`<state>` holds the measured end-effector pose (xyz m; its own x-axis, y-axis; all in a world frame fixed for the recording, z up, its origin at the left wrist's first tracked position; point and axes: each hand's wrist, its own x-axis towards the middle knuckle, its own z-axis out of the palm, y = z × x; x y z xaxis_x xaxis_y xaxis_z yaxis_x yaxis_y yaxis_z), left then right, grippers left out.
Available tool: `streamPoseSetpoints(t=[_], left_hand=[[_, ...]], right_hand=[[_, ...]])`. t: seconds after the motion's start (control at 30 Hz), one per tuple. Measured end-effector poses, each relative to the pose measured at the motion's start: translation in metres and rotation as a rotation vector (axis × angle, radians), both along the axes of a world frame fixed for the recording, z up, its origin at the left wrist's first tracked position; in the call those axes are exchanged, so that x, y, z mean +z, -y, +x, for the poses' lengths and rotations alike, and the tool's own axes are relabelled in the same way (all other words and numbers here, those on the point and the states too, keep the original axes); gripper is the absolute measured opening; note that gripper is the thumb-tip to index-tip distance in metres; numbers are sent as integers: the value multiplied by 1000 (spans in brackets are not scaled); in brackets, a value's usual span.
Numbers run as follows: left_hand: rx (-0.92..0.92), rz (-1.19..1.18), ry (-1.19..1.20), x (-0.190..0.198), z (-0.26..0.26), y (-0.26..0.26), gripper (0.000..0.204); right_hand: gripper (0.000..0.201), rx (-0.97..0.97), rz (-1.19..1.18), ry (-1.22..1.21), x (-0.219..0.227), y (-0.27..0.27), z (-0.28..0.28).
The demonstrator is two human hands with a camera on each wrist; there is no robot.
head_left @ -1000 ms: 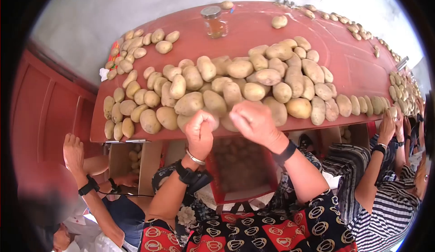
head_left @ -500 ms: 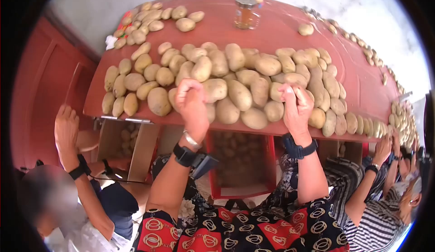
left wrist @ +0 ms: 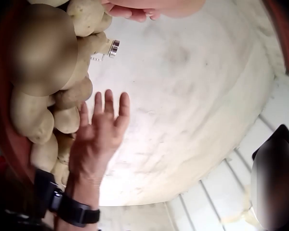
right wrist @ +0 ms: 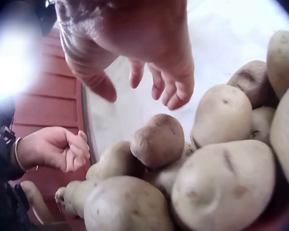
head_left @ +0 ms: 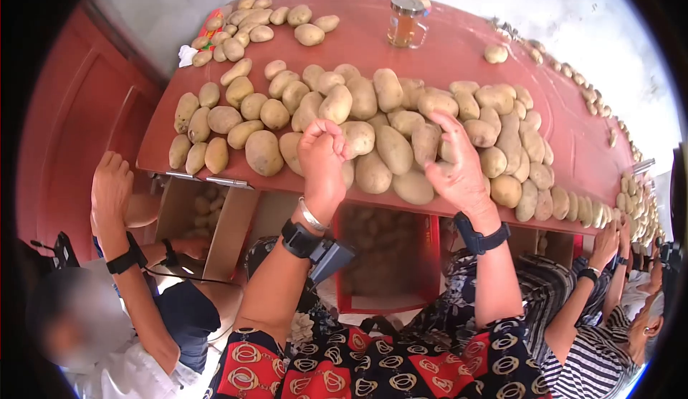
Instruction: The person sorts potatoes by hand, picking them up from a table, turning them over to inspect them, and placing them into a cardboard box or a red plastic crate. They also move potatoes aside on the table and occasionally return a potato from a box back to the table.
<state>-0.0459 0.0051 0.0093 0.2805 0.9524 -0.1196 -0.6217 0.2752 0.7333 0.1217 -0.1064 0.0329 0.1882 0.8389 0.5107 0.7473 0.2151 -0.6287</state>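
Right hand (head_left: 462, 175) uncurled since earlier, fingers (head_left: 453, 128) apart, potatoes (head_left: 393, 149) just below

A shared indoor workroom, apparently.
Near the right hand (head_left: 462, 173), potatoes (head_left: 393, 149) lay heaped on a red table (head_left: 344, 33) (boxes (head_left: 231, 234) stood below), with people (head_left: 598, 342) either side.

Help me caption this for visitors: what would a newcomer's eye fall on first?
Probably the broad heap of tan, oval potatoes along the near edge of the red table. Next, the person's bare left hand and bare right hand at its near side. Farther back, a clear glass mug with a silvery lid stands out.
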Motion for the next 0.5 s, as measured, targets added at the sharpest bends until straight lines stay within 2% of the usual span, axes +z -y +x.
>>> streamPoseSetpoints(t=[0.03,0.07,0.13,0.17,0.27,0.3,0.4,0.5], left_hand=[[-4,-8,-15,-2,2,0,18],[11,145,-60,-5,5,-1,17],[13,418,-150,-7,9,1,16],[-25,386,-140,-6,12,5,16],[-95,236,-91,-15,22,-2,15],[-80,201,-101,-16,24,-2,15],[-178,343,-85,-18,26,-3,16],[-212,288,-87,-22,27,-3,15]], right_hand=[[77,-22,-112,54,-3,3,0],[77,-22,-126,40,-3,3,2],[78,-87,-167,408,-5,-1,6],[75,-32,-247,394,-8,-2,7],[66,-111,-273,553,-27,-4,11],[60,-124,-211,518,-30,-5,12],[57,-103,-227,438,-32,-7,14],[53,-85,-106,421,-36,-10,16]])
